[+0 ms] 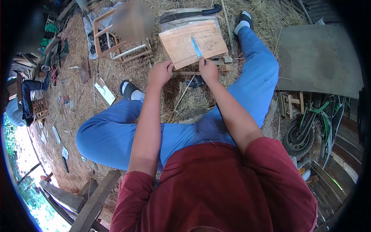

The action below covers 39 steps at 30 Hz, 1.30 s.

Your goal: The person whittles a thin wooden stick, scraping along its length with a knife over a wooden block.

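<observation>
A light wooden board (212, 33) lies tilted in front of me between my feet. My left hand (159, 74) is closed at its near left corner, thumb and fingers pinching the edge. My right hand (209, 71) is wrapped round the handle of a knife (196, 47), most of the handle hidden by the fingers. The knife's bluish blade points away from me and lies over the board's face. Just beyond the board rests a machete (183, 16) with a black handle.
Straw and wood shavings cover the ground. A small wooden frame (101, 34) stands at upper left, partly behind a blurred patch. A white piece (104, 91) lies near my left foot. On the right are a large flat sheet (317, 58) and a motorbike wheel (299, 137). Timber beams (94, 201) cross lower left.
</observation>
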Tool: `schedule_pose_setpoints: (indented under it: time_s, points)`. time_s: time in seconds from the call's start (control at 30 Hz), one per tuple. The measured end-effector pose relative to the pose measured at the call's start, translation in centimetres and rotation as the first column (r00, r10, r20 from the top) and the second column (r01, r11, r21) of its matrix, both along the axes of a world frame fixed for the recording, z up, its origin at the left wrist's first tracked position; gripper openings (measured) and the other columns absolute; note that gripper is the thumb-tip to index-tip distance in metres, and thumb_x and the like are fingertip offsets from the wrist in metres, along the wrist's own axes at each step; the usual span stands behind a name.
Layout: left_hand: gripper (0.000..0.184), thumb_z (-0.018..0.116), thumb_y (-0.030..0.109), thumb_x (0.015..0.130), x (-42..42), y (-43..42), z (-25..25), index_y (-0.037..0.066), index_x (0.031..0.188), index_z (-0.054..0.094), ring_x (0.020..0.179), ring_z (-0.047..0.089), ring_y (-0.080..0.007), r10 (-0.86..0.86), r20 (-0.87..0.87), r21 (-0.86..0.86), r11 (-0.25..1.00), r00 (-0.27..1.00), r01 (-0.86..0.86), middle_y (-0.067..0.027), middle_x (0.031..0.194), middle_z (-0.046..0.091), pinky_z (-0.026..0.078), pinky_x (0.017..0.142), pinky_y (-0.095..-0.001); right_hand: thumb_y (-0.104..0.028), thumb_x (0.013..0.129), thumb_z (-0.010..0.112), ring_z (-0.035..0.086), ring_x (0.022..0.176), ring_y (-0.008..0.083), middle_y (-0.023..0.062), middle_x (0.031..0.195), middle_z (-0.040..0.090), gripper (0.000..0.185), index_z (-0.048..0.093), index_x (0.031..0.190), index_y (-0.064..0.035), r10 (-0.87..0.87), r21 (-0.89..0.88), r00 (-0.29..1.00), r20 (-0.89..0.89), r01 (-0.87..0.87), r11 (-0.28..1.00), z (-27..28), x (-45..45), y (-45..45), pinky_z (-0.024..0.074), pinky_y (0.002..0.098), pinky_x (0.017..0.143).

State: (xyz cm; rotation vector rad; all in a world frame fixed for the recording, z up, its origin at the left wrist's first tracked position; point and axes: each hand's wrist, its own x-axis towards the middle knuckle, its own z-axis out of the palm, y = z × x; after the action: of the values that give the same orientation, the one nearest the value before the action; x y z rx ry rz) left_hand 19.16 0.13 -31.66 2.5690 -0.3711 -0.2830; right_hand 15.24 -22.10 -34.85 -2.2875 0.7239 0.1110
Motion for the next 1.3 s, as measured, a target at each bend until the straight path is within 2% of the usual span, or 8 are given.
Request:
schedule_pose_setpoints:
  time_s: [0.17,0.47,0.67,0.73,0.93,0.97,1.1,1.3]
  points:
    - [0.026,0.055,0.034,0.098,0.8,0.0,-0.1,0.014,0.103,0.071,0.092,0.068,-0.0395,0.013,-0.088,0.032,0.999,0.996,-0.01,-0.0165,0.097,0.072,0.055,0.079,-0.0524,-0.044,0.101,0.048,0.067,0.089,0.0481,0.0292,0.09,0.07,0.052,0.072,0.094,0.0025,-0.034,-0.057,0.998,0.044,0.037,0.998,0.0,-0.1,0.6,0.0531,0.0552,0.082]
    - [0.024,0.055,0.031,0.098,1.2,0.2,-0.6,0.011,0.099,0.07,0.09,0.068,-0.0393,-0.049,-0.123,-0.026,0.999,0.991,0.046,-0.0176,0.094,0.071,0.053,0.078,-0.0489,-0.045,0.101,0.046,0.067,0.088,0.0495,0.0291,0.09,0.07,0.05,0.072,0.097,-0.0022,-0.089,-0.007,0.995,0.039,0.09,0.996,-0.7,-0.5,2.2,0.053,0.058,0.08]
    - [0.024,0.054,0.032,0.098,1.3,0.2,-0.3,0.013,0.098,0.069,0.092,0.067,-0.0399,-0.043,-0.166,0.003,0.999,0.985,0.045,-0.0167,0.096,0.071,0.053,0.078,-0.0515,-0.046,0.101,0.048,0.068,0.085,0.047,0.027,0.086,0.07,0.049,0.072,0.095,-0.0027,0.071,-0.085,0.997,0.03,-0.068,0.994,-0.1,-0.6,1.6,0.0538,0.0572,0.077]
    - [0.024,0.054,0.032,0.098,1.4,0.0,-0.2,0.013,0.1,0.069,0.092,0.067,-0.0396,-0.033,-0.166,0.023,0.999,0.986,0.037,-0.0164,0.097,0.071,0.054,0.079,-0.0513,-0.046,0.101,0.049,0.069,0.082,0.046,0.027,0.083,0.07,0.051,0.071,0.092,-0.0019,0.02,-0.08,0.999,0.04,-0.017,0.997,-0.1,-0.8,2.8,0.0542,0.057,0.075]
    - [0.025,0.055,0.032,0.099,0.9,0.0,-0.1,0.012,0.1,0.069,0.088,0.068,-0.0407,-0.015,-0.122,-0.002,1.0,0.992,0.015,-0.0197,0.091,0.07,0.052,0.077,-0.0513,-0.047,0.101,0.049,0.069,0.081,0.0469,0.0271,0.084,0.07,0.051,0.073,0.092,-0.0025,0.094,-0.158,0.995,0.037,-0.087,0.984,0.4,-1.4,3.7,0.055,0.0569,0.074]
    - [0.025,0.055,0.033,0.098,0.9,0.0,-0.3,0.012,0.1,0.069,0.088,0.068,-0.0407,-0.018,-0.12,0.001,1.0,0.993,0.019,-0.0197,0.091,0.071,0.052,0.077,-0.0512,-0.048,0.101,0.049,0.069,0.082,0.0475,0.027,0.084,0.07,0.052,0.072,0.091,-0.0024,0.002,-0.162,0.999,0.044,0.005,0.987,0.1,-1.0,3.0,0.0551,0.057,0.075]
    - [0.025,0.055,0.033,0.099,0.9,0.0,-0.3,0.012,0.101,0.069,0.089,0.068,-0.0407,-0.03,-0.124,-0.016,0.999,0.992,0.028,-0.0198,0.093,0.071,0.052,0.078,-0.0509,-0.048,0.101,0.049,0.068,0.083,0.0488,0.0282,0.084,0.07,0.052,0.072,0.091,-0.002,-0.071,-0.126,0.997,0.041,0.076,0.989,-0.1,-0.4,2.1,0.0544,0.0574,0.076]
    - [0.024,0.054,0.032,0.098,1.0,-0.2,0.2,0.013,0.102,0.07,0.095,0.067,-0.039,-0.016,-0.164,0.033,0.999,0.986,0.022,-0.0163,0.101,0.071,0.054,0.081,-0.0512,-0.047,0.101,0.049,0.068,0.083,0.0491,0.029,0.084,0.069,0.052,0.071,0.088,-0.0005,-0.011,-0.135,1.0,0.029,0.015,0.991,-0.3,-1.3,3.9,0.0538,0.0581,0.076]
